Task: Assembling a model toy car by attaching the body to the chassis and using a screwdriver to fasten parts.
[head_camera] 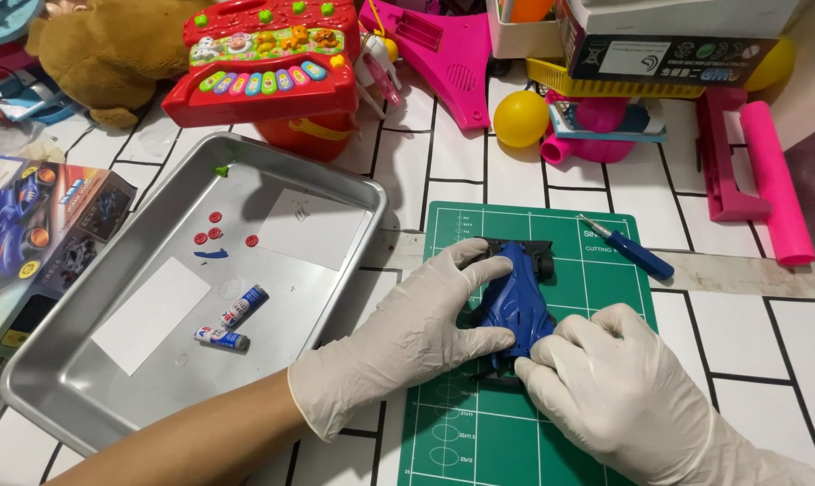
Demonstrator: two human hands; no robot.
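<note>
both gloved hands work on a blue toy car [515,301] that lies on a green cutting mat [587,270] near the middle of the tabletop [785,342], which is white with a dark brick-line pattern. the left hand [416,333] lies over the car's left side, its fingers spread and curled around the body, grasping it from that side. the right hand [619,382] comes in from the near right, its fingertips [544,349] pressed against the car's near end; it grips the car there, though how far the fingers wrap under it cannot be told. black wheels show at the far end of the car. a small screwdriver with a blue handle [630,248] lies on the far right part of the mat, apart from the hands. to the left of the mat sits a metal tray [56,378] holding two small batteries [232,322], several red round parts [215,232], a thin blue piece and white paper sheets. at the far left edge lies a printed toy box [29,243]. along the far side are a red toy keyboard [263,58], a brown plush toy [110,45], a yellow ball [521,118] and pink plastic toys [767,171].
</note>
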